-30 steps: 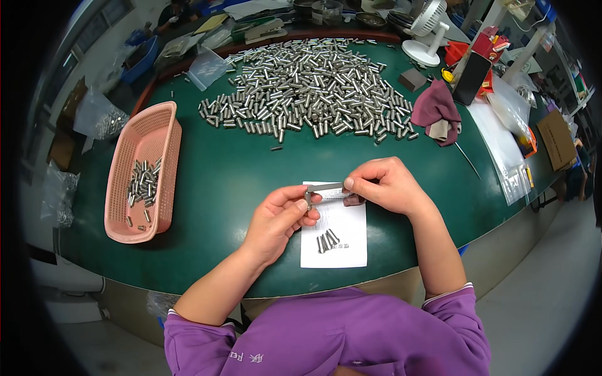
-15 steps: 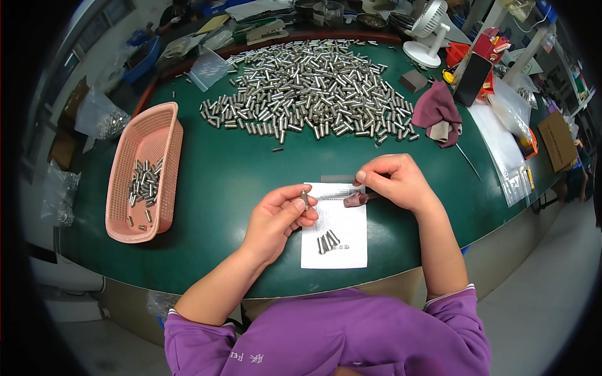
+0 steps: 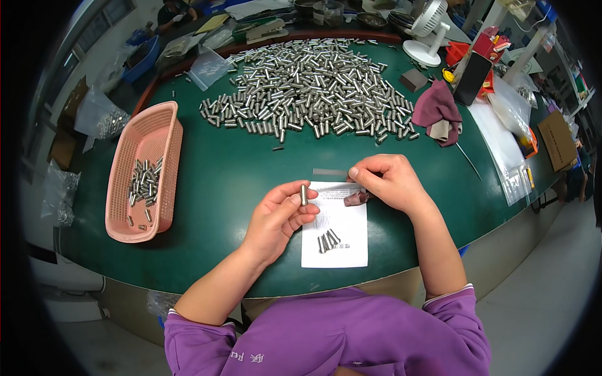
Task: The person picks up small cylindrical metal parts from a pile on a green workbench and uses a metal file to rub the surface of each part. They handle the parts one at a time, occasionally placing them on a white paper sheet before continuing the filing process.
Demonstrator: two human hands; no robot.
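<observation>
Pinches a pin (image 3: 305, 195) in the left hand (image 3: 279, 214) and a strip (image 3: 330, 172) in the right hand (image 3: 390, 182), so tbh best hold that likely stiff, slippery pin mid-length.

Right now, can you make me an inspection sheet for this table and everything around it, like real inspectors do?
Surface: green tabletop, curved at the picture's edges.
Job's things: big heap of metal pins; more in the pink basket; a few on white paper.
Clutter: maroon cloth, white fan, clear bag.
Grips: left grip pinches a single pin; right grip holds a thin grey strip.
Cables: thin white line upper right, maybe a cord; unclear.
Surroundings: another person upper left; cardboard box at right.
</observation>
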